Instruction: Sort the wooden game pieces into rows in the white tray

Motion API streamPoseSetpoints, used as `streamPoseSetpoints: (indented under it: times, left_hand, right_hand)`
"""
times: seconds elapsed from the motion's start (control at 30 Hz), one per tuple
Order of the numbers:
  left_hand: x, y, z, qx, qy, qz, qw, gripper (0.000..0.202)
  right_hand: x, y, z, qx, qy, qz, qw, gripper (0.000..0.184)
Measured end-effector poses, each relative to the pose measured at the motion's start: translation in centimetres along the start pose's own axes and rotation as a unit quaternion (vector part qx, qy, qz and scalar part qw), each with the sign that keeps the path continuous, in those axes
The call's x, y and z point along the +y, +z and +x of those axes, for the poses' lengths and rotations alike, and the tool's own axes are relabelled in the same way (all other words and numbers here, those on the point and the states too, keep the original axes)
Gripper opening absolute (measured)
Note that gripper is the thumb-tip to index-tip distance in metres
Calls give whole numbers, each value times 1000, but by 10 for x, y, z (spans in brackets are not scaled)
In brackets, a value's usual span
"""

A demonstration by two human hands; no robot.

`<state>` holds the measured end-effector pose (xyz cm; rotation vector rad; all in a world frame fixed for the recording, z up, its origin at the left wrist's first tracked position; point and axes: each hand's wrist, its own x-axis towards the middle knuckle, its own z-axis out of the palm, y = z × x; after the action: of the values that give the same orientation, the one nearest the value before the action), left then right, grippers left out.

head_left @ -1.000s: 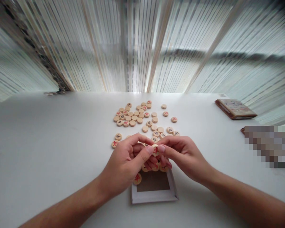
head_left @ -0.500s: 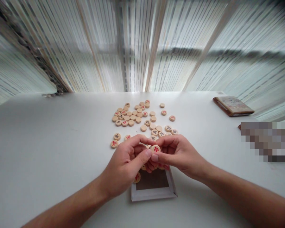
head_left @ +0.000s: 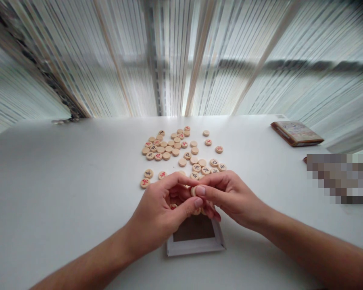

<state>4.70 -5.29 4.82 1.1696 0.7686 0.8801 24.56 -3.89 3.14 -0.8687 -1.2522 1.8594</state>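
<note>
Both my hands meet over the near middle of a white table point(head_left: 63, 193). My right hand point(head_left: 230, 197) pinches a round wooden game piece point(head_left: 194, 191) between thumb and forefinger. My left hand point(head_left: 160, 209) is curled beside it, fingers closed around more pieces; a bit of red marking shows at its fingers. Under the hands lies a shallow white cardboard box point(head_left: 196, 243) with a brown bottom. Beyond the hands, several wooden discs point(head_left: 169, 148) with red or black characters are scattered on the table.
A flat brown box lid point(head_left: 296, 133) lies at the far right of the table. A blurred patch sits on the right edge below it. Pale vertical blinds hang behind the table's far edge.
The piece between my fingers has turned, so its red face no longer shows. The piece at my left hand's heel by the box is out of sight. Both hands have shifted slightly.
</note>
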Motion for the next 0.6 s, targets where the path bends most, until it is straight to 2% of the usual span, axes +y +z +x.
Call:
streamPoseSetpoints:
  times: [0.2,0.37,0.47,0.6]
  left_hand:
    - [1,1,0,25,29,-7,999,17]
    - [-3,-3,0,38,31,-3,999,18]
    - [-3,-4,0,53,28,16,998,23]
    - [-2,-6,2,98,60,64,991,21]
  right_hand:
    - [3,0,1,-10,0,35,999,27]
    - [3,0,2,-1,-35,51,998,33]
    - [1,0,1,13,-68,8,998,32]
    - [-1,2,-1,80,-161,-102,978,29]
